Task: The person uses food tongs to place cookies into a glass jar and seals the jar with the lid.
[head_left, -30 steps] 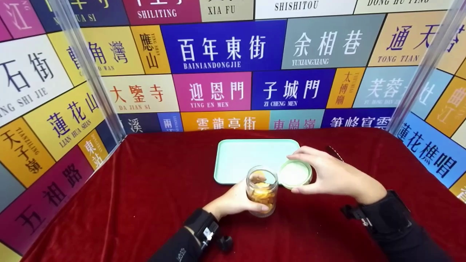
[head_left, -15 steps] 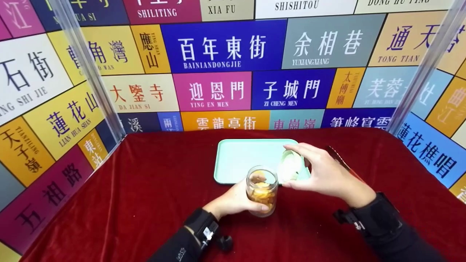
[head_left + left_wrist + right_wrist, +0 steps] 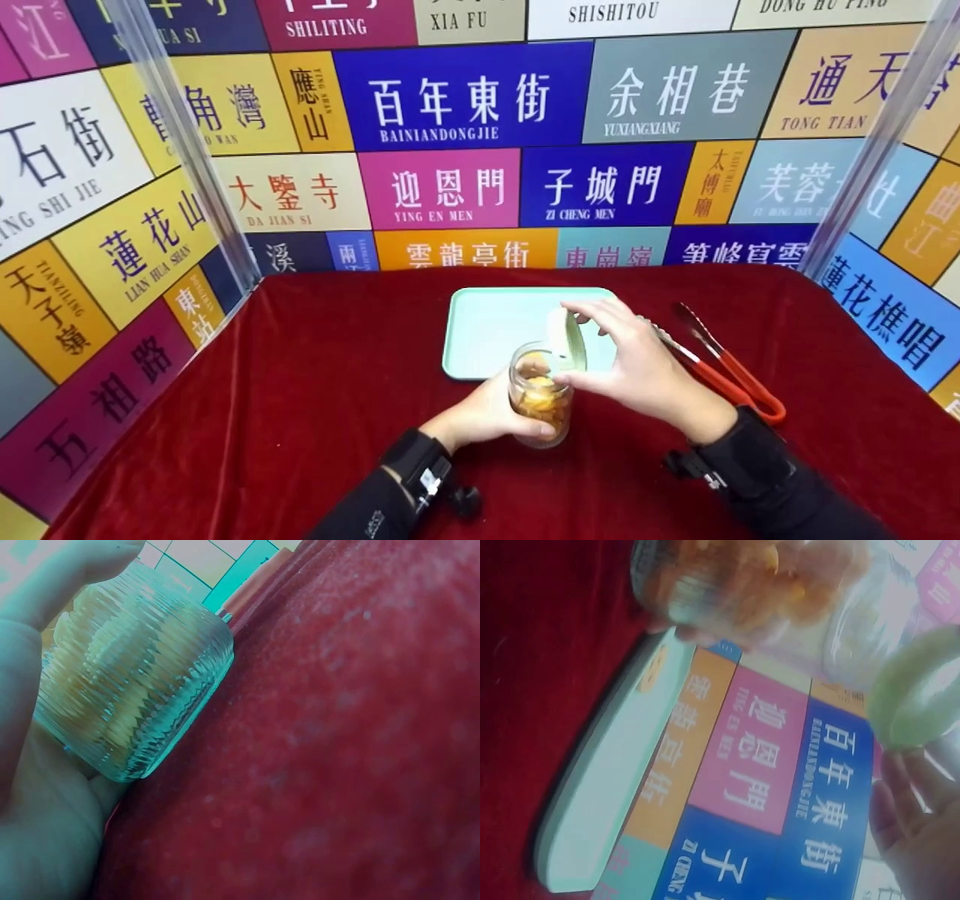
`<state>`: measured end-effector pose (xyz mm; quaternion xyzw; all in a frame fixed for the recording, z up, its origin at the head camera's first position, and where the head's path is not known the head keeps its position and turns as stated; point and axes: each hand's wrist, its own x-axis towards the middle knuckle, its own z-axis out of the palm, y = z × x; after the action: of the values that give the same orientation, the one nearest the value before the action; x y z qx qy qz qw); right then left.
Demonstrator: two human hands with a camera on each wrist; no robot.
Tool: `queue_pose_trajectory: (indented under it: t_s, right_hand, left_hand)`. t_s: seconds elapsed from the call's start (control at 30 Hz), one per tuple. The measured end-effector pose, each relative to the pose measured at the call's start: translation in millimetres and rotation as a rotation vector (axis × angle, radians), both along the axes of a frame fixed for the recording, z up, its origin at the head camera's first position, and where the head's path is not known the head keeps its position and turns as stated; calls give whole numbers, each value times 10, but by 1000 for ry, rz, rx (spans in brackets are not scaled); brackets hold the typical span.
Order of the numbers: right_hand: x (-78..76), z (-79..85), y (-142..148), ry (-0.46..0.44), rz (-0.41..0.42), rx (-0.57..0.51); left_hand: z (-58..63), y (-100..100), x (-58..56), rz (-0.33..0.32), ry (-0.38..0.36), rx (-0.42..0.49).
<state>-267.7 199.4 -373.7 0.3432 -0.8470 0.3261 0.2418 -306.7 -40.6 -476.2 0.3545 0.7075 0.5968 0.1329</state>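
My left hand point(image 3: 480, 416) grips a clear ribbed glass jar point(image 3: 541, 420) around its side, thumb across the front. Inside are yellow-orange pieces point(image 3: 735, 577) that look like dried fruit or snacks; their exact kind is unclear. By its rim, my right hand point(image 3: 637, 360) holds a pale green lid point(image 3: 568, 337), tilted steeply at the jar's mouth. In the right wrist view the lid point(image 3: 915, 690) is apart from the jar's rim. Behind the jar lies a mint-green tray point(image 3: 487, 322); the right wrist view shows a yellow-orange piece point(image 3: 652, 669) at one end of it.
Tongs with red handles point(image 3: 765, 401) lie to the right, partly hidden by my right hand and forearm. Dark red cloth point(image 3: 315, 390) covers the table. Panels with printed signs point(image 3: 457, 97) stand at its back and sides, with clear corner posts point(image 3: 187, 150).
My right hand has moved left, bringing the lid from beside the jar to its mouth and turning it from nearly flat to steeply tilted. More of the tongs shows. The left hand and jar stay put.
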Motion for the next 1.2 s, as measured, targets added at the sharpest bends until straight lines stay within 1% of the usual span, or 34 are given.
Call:
queue_pose_trajectory:
  t_s: [0.13,0.23,0.5,0.63,0.73,0.97,1.2]
  right_hand:
    - [-10,32,-113,10,-2,65]
    - [-31,52,-203,0,-5,123]
    - [-61,61,-369,-100,17,238]
    - [-67,88,-394,-153,13,288]
    - [-66,107,-393,-190,2,302]
    - [-66,110,-396,-194,26,305]
    - [-33,104,-349,-224,1,272]
  left_hand:
    - [-16,-9,-15,-22,22,17]
    - [-19,-38,-19,-17,21,22]
    - [-37,-74,-3,-6,-12,3]
    - [-26,-69,7,-4,-19,-7]
    - [-15,-60,6,-11,-19,-10]
    - [-13,-45,-1,-24,-17,5]
    - [1,-14,0,-30,-13,4]
